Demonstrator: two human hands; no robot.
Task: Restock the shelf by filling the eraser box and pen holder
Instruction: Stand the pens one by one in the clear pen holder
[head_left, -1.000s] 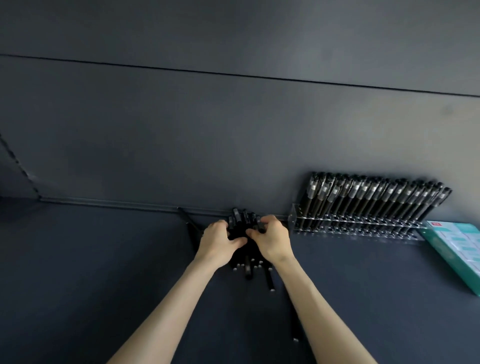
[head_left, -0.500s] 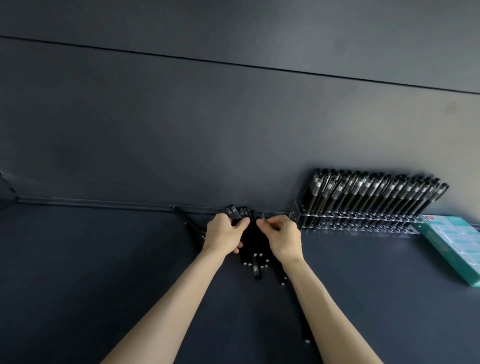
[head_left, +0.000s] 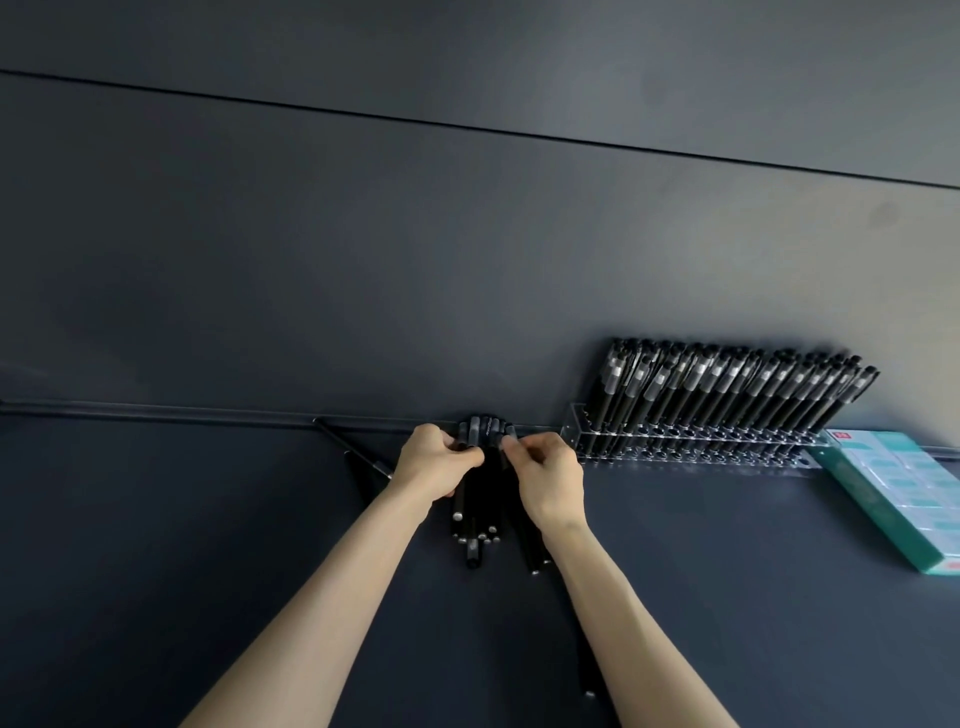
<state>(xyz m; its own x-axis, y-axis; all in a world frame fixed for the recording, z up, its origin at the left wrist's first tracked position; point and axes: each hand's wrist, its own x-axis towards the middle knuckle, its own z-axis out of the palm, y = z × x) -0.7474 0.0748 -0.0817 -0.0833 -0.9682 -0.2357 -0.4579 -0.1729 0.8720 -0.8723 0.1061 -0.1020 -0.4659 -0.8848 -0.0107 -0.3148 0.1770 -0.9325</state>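
Bundle of black pens (head_left: 480, 499) clasped by left hand (head_left: 434, 462); single pen pinched by right hand (head_left: 550, 478), likely for slotting. Pen holder (head_left: 691, 441) seen just right, eraser box (head_left: 893, 493) beyond.

A bundle of pens (head_left: 475, 519) lies on the shelf (head_left: 208, 571) against the back wall (head_left: 415, 260), between the left hand (head_left: 434, 465) and right hand (head_left: 550, 480). Right of them stands the pen holder (head_left: 691, 441), pens upright in it; farther right lies the eraser box (head_left: 898, 493). Loose pens (head_left: 358, 457) lie left.
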